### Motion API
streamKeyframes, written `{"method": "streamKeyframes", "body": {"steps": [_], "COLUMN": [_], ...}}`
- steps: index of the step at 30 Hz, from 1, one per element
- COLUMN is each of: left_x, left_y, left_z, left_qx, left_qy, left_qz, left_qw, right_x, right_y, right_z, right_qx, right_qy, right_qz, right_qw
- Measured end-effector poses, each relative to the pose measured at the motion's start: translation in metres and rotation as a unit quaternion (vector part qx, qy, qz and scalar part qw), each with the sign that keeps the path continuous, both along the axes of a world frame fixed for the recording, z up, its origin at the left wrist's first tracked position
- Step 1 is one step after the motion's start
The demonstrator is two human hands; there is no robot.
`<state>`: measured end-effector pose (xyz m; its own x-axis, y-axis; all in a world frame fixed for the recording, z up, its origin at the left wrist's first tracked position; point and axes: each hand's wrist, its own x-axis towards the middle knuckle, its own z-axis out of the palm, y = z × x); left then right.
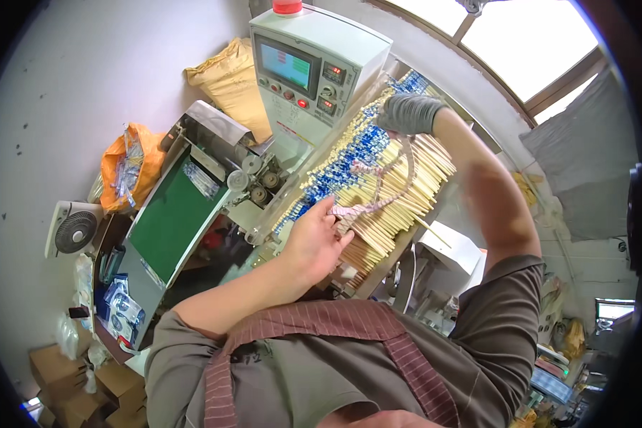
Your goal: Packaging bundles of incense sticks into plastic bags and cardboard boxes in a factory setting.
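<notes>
A thick layer of thin wooden sticks (389, 225) lies in a long slanted tray on the machine, their far-left ends blue, white and pale yellow. A pinkish cloth strip (371, 207) loops loosely across them. My left hand (312, 241) is at the tray's near end, palm turned toward the sticks, its fingers apart and touching the end of the strip. At the far end, my right hand (410, 114), in a grey glove, rests on or just over the sticks by the strip's upper loop. Its fingers are mostly hidden, and whether they grip anything cannot be told.
A control cabinet (321, 68) with a screen and buttons stands behind the tray. To the left are rollers (253, 182), a green conveyor belt (175, 214), an orange bag (130, 164) and a small fan (75, 230). A white box (449, 250) sits right of the tray.
</notes>
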<state>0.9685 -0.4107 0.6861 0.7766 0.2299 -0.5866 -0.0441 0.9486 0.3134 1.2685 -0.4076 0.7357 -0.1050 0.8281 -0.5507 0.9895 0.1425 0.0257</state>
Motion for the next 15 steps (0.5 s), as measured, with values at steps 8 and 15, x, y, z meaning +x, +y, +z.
{"method": "streamKeyframes", "body": {"steps": [8,15], "left_x": [-0.057,-0.175], "left_y": [0.028,0.09], "left_z": [0.041,0.123], "left_qx": [0.137,0.509], "left_qy": [0.0,-0.248], "left_qz": [-0.062,0.455], "left_qw": [0.989,0.687], "right_x": [-0.071,-0.073], "right_y": [-0.037,-0.177], "right_z": [0.074,0.087], "right_qx": [0.036,0.26], "right_qy": [0.488,0.629], "right_qz": [-0.267,-0.091], "right_qw": [0.83,0.727]}}
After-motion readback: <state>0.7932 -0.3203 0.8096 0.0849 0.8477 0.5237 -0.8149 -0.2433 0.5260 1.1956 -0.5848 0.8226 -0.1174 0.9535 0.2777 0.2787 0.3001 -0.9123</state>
